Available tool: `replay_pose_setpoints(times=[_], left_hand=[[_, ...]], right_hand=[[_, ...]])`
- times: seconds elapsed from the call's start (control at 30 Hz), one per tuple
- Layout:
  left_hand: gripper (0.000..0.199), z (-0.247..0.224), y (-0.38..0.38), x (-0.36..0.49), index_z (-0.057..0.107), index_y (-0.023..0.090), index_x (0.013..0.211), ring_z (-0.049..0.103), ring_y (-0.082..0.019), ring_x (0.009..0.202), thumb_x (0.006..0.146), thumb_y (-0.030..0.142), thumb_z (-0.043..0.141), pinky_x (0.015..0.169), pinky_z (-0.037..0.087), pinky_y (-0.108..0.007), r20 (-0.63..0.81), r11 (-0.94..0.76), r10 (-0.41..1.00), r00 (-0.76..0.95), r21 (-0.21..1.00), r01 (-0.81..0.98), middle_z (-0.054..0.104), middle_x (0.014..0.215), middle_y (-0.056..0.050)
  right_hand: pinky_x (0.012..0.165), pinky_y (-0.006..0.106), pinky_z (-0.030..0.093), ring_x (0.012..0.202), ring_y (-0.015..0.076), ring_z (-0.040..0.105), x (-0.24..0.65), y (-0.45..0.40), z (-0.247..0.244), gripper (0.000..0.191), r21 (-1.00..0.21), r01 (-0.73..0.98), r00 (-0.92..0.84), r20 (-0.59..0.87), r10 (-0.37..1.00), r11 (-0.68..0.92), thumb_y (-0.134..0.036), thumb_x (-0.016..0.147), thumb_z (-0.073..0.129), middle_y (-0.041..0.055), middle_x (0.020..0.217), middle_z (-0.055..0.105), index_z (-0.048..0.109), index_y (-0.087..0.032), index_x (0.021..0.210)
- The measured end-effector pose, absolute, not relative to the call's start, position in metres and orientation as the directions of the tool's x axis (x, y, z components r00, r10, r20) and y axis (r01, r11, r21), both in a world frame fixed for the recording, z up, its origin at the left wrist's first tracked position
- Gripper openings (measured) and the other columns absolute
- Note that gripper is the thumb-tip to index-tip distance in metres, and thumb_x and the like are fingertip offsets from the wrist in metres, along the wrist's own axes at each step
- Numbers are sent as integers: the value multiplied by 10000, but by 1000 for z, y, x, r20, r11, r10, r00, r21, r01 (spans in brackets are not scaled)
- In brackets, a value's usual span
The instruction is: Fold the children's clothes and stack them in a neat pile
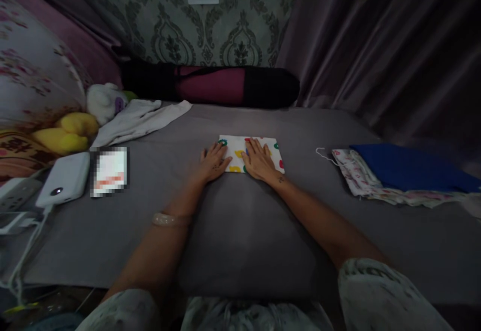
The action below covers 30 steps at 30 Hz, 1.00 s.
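A flat white cloth (236, 163) with red, green and yellow shapes lies folded into a rectangle on the grey sheet (233, 225). On its left edge rests my left hand (215, 163), palm down with the fingers apart. My right hand (258, 160) lies flat over the cloth's middle and right part, fingers spread. Both palms hide parts of the cloth. A clear bracelet is on my left wrist.
At right lie stacked folded cloths under a blue one (409, 165), beside a white hanger hook (326, 154). A power bank (64, 178), a blurred card (110, 171), plush toys and a pale garment (139, 120) are at left. A black-and-maroon roll (210, 86) lies behind.
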State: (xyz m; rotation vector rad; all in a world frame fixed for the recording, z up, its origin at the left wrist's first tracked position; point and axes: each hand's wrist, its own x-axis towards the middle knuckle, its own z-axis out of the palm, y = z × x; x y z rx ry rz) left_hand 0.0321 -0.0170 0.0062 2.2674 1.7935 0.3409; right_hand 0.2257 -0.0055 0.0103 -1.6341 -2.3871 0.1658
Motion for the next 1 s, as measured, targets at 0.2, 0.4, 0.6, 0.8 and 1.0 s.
replay_pose_setpoints(times=[0.2, 0.4, 0.6, 0.8, 1.0], left_hand=[[545, 2, -15, 30, 385, 213, 1449, 188, -299, 1466, 978, 480, 322, 1148, 147, -590, 75, -244, 970, 233, 343, 907, 296, 1572, -110], [493, 2, -13, 31, 397, 205, 1443, 195, -288, 1465, 991, 365, 282, 1145, 165, -598, 82, -234, 972, 219, 379, 895, 315, 1565, -104], [526, 5, -12, 29, 358, 204, 1467, 216, -247, 1464, 946, 179, 287, 1160, 201, -544, 111, -217, 976, 188, 383, 898, 325, 1563, -77], [601, 3, -11, 27, 360, 237, 1467, 254, -228, 1453, 884, 96, 326, 1153, 237, -534, 150, -218, 974, 172, 385, 897, 364, 1544, -63], [577, 0, -9, 26, 373, 193, 1461, 247, -234, 1456, 891, 118, 315, 1159, 228, -523, 90, -195, 981, 175, 343, 919, 353, 1549, -76]], right_hand=[[1186, 484, 57, 1479, 261, 113, 228, -3, 10, 647, -248, 901, -341, 105, 934, 357, -460, 1002, 161, 143, 1598, 193, 276, -73, 1507], [1181, 514, 50, 1476, 274, 122, 219, -3, 16, 619, -227, 909, -333, 106, 937, 349, -406, 999, 221, 166, 1590, 206, 260, -57, 1508], [1183, 499, 45, 1473, 272, 136, 190, -8, 23, 602, -216, 875, -411, 146, 900, 434, -372, 996, 243, 160, 1588, 214, 290, -40, 1497], [1181, 506, 47, 1475, 261, 131, 175, -6, 21, 596, -223, 859, -441, 133, 888, 460, -349, 991, 252, 153, 1592, 199, 287, -38, 1497], [1177, 517, 47, 1469, 265, 162, 173, -4, 12, 595, -255, 871, -414, 78, 907, 420, -354, 985, 264, 151, 1590, 207, 293, -59, 1500]])
